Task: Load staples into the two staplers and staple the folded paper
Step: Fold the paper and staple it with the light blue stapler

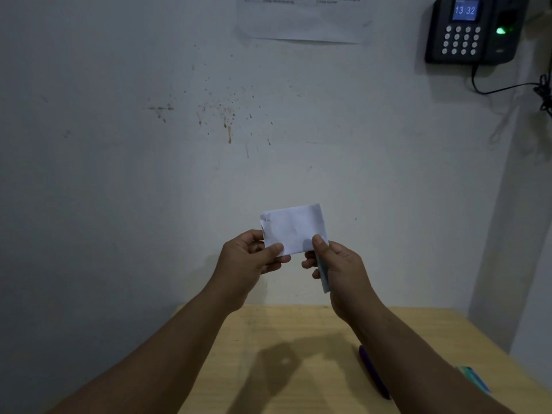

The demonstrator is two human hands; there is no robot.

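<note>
Holding the folded paper (294, 228) up in front of the wall, both hands are raised well above the tabletop (298, 330). The paper's lower left corner is pinched between thumb and fingers of the left hand (249, 258), and its lower right corner is pinched under the thumb of the right hand (337, 267). A slim pale blue-green object (324, 277) is also held in the right hand, tucked against the palm; it may be one of the staplers, but too little of it is shown to be sure. A dark purple object (375, 372) is seen lying on the tabletop beneath the right forearm, and a blue-green item (475, 380) is partly hidden at the right edge; neither can be identified with certainty.

The step in hand is judged to be readying the paper for stapling. For this to be done well, the folded layers should be kept squared and pressed flat by the left pinch, so that no layer slips. The edge to be stapled should be left free of fingers. The right hand's grip on the paper would have to be released before the held object can be brought to bear, so the paper should first be secured by the left hand alone.
</note>
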